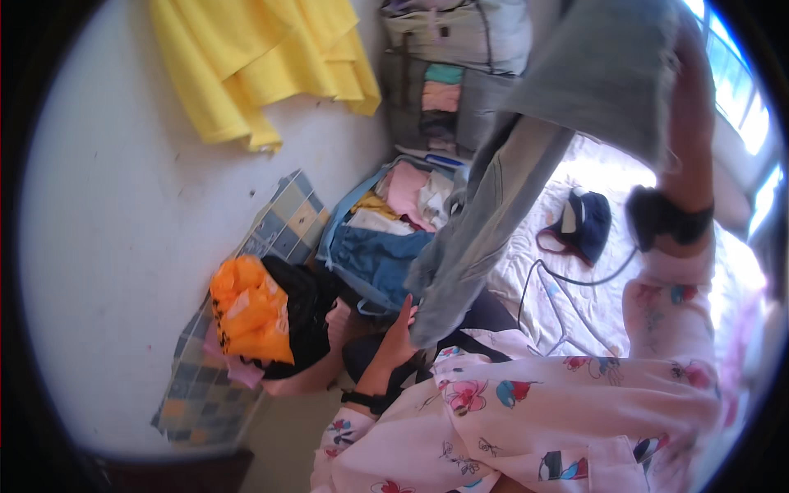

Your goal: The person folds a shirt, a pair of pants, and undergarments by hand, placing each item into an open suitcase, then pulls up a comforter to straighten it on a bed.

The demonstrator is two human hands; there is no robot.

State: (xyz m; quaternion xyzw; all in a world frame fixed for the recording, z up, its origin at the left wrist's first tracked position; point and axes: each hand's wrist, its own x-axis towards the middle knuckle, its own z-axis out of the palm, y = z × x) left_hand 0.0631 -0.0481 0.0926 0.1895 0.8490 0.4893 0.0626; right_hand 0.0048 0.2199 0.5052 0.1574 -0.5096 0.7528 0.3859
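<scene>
A pair of grey jeans (pixel 493 209) hangs in front of me, raised high on the right and coming down to the centre. My left hand (pixel 399 336) is at the lower end of the cloth, its fingers against the grey denim; part of the hand is behind it. My right arm reaches up at the right; its hand is out of view past the top of the garment. Behind the jeans, a blue fabric storage box (pixel 354 283) stands unlidded with folded clothes inside, among them a pink piece (pixel 407 191) and blue cloth (pixel 382 256).
A dark blue cap (pixel 585 228) and a cable (pixel 585 282) lie on the patterned bedsheet (pixel 592 320). Orange (pixel 253 308) and black clothes (pixel 308 314) top a pink container (pixel 320 366) at left. Yellow cloth (pixel 265 61) hangs on the wall. Grey storage bags (pixel 474 111) stand at the back.
</scene>
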